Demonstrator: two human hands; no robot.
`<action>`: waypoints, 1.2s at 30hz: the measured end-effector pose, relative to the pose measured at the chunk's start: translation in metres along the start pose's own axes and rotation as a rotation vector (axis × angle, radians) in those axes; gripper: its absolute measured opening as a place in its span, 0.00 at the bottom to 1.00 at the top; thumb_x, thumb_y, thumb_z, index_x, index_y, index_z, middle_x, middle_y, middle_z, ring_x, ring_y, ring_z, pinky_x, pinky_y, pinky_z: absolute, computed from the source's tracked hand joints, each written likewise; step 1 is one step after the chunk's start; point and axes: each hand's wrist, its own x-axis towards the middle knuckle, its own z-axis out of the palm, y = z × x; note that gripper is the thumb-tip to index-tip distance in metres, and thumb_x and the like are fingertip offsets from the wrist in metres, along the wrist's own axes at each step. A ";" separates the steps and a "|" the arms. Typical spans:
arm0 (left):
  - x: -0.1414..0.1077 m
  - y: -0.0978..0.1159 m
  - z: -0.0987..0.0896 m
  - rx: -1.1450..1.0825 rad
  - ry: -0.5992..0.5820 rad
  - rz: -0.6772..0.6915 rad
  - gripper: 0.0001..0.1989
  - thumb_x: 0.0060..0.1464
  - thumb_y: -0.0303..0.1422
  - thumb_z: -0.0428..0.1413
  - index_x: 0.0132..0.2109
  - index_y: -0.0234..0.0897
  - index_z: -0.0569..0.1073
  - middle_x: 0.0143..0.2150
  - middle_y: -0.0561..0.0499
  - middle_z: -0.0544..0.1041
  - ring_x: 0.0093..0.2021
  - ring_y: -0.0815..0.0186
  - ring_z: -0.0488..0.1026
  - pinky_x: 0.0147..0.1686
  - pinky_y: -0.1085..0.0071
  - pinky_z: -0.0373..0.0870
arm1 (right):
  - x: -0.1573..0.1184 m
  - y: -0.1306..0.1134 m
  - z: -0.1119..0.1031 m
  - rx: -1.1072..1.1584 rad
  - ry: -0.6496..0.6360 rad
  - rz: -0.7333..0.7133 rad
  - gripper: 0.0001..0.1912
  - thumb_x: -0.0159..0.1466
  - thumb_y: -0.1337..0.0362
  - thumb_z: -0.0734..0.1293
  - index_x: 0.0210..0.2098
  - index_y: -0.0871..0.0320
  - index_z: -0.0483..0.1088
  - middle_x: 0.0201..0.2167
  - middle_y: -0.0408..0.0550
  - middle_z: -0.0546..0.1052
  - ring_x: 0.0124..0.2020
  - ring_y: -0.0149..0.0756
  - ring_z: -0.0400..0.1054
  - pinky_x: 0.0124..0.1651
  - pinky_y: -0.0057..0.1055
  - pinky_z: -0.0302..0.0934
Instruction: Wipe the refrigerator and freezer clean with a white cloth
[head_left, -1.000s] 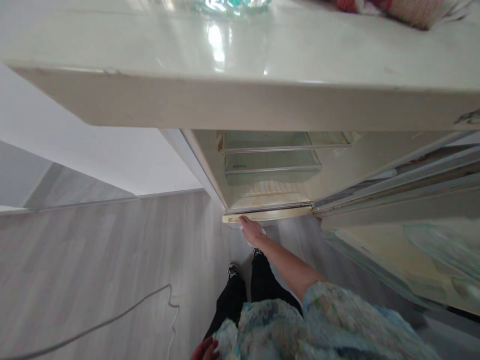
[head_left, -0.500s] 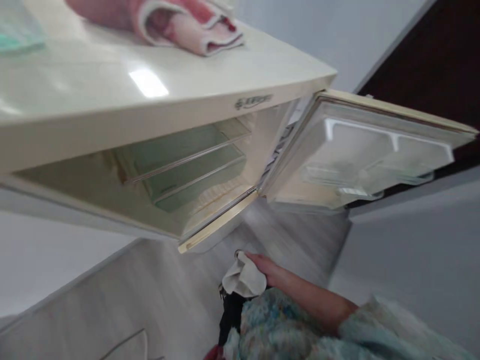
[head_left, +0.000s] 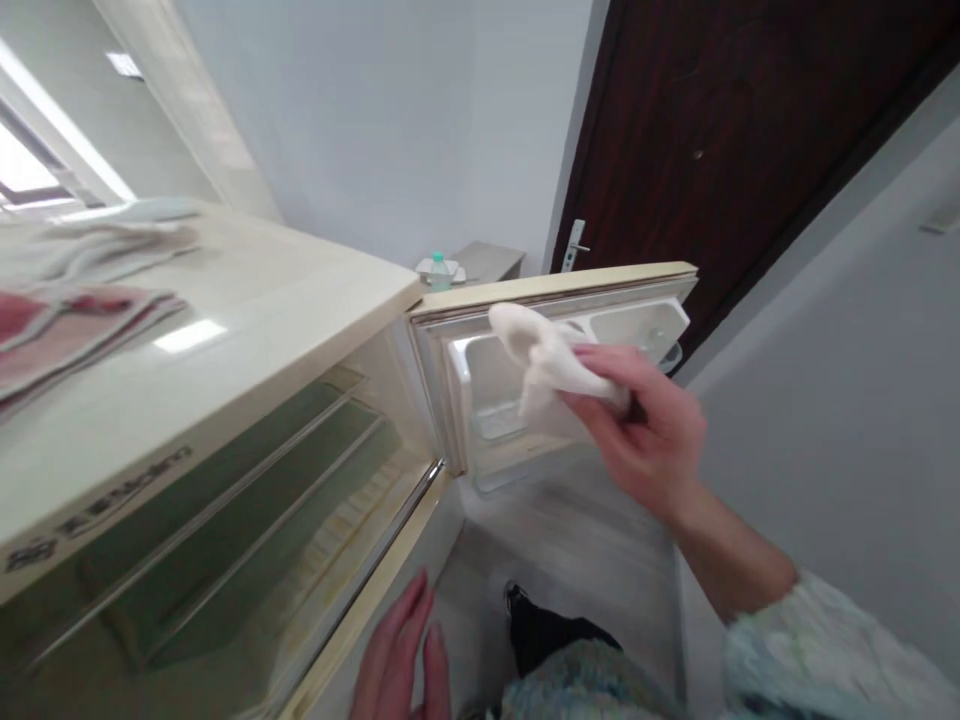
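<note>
From my end, right hand [head_left: 660, 430] is gripping a white cloth [head_left: 553, 368] by the open fridge door [head_left: 487, 375], right of centre; left hand [head_left: 391, 655]'s bottom centre, fingers loosely extended.

A logo [head_left: 30, 553] and blurred lettering [head_left: 131, 490], probably "Meiling", stand along the upper front of the fridge [head_left: 274, 397].

The boxy cream refrigerator [head_left: 262, 320] has a smooth top, glossy enough to mirror light. On it lies a pink-and-white fabric towel [head_left: 75, 325], matt and creased. Inside it, the translucent greenish flat shelves [head_left: 240, 522] look smooth, glass or plastic unclear. Before its open cream door [head_left: 551, 290] is a limp white matt cloth [head_left: 551, 372]. Beyond it are a dark red-brown wood-look door [head_left: 750, 130], faintly sheened, with a shiny silvery metal handle [head_left: 574, 245], and a smooth pale matt wall [head_left: 397, 120].
</note>
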 end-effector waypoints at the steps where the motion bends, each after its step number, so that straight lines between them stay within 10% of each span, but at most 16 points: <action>1: 0.039 0.021 0.000 0.036 0.099 0.131 0.28 0.62 0.25 0.57 0.66 0.52 0.71 0.62 0.47 0.77 0.60 0.59 0.77 0.64 0.57 0.75 | 0.020 0.008 0.005 -0.069 -0.054 -0.137 0.11 0.70 0.63 0.71 0.52 0.50 0.77 0.53 0.48 0.80 0.55 0.41 0.73 0.60 0.43 0.67; 4: 0.156 0.084 0.004 0.005 0.319 0.392 0.31 0.61 0.21 0.57 0.70 0.42 0.68 0.67 0.41 0.72 0.66 0.56 0.72 0.68 0.56 0.69 | 0.060 0.042 0.041 -0.267 -0.308 -0.403 0.09 0.75 0.66 0.65 0.50 0.54 0.77 0.53 0.49 0.80 0.55 0.40 0.71 0.59 0.42 0.64; 8: 0.279 0.138 0.025 -0.012 0.455 0.370 0.20 0.71 0.32 0.49 0.62 0.26 0.73 0.65 0.33 0.73 0.67 0.56 0.70 0.70 0.54 0.66 | 0.072 0.084 0.093 -0.464 -0.532 -0.588 0.10 0.76 0.64 0.63 0.45 0.58 0.77 0.47 0.49 0.81 0.52 0.40 0.69 0.54 0.40 0.65; 13: 0.360 0.152 0.055 0.235 -0.222 0.215 0.33 0.72 0.49 0.34 0.51 0.33 0.79 0.52 0.39 0.81 0.57 0.49 0.77 0.61 0.50 0.71 | 0.065 0.099 0.104 -0.515 -0.536 -0.651 0.10 0.73 0.69 0.65 0.46 0.57 0.79 0.45 0.49 0.81 0.49 0.41 0.71 0.57 0.40 0.66; 19: 0.385 0.152 0.066 0.528 -0.489 0.185 0.41 0.68 0.59 0.29 0.42 0.38 0.79 0.40 0.38 0.81 0.45 0.43 0.79 0.46 0.52 0.72 | 0.074 0.101 0.044 -0.685 -0.485 -0.599 0.12 0.76 0.68 0.61 0.46 0.59 0.77 0.44 0.49 0.81 0.47 0.40 0.70 0.49 0.37 0.66; 29: 0.374 0.137 0.091 0.668 -0.219 0.462 0.34 0.72 0.51 0.33 0.41 0.35 0.77 0.44 0.37 0.78 0.48 0.44 0.75 0.41 0.56 0.69 | 0.083 0.177 -0.109 -0.875 -0.447 -0.180 0.09 0.73 0.71 0.66 0.49 0.62 0.78 0.46 0.54 0.80 0.49 0.41 0.70 0.50 0.36 0.63; 36: 0.376 0.143 0.087 0.549 -0.310 0.411 0.32 0.69 0.51 0.34 0.38 0.38 0.76 0.41 0.36 0.75 0.46 0.41 0.71 0.46 0.48 0.70 | 0.074 0.164 -0.068 -0.825 -0.409 -0.368 0.12 0.76 0.69 0.62 0.48 0.63 0.77 0.44 0.53 0.80 0.48 0.39 0.70 0.54 0.35 0.65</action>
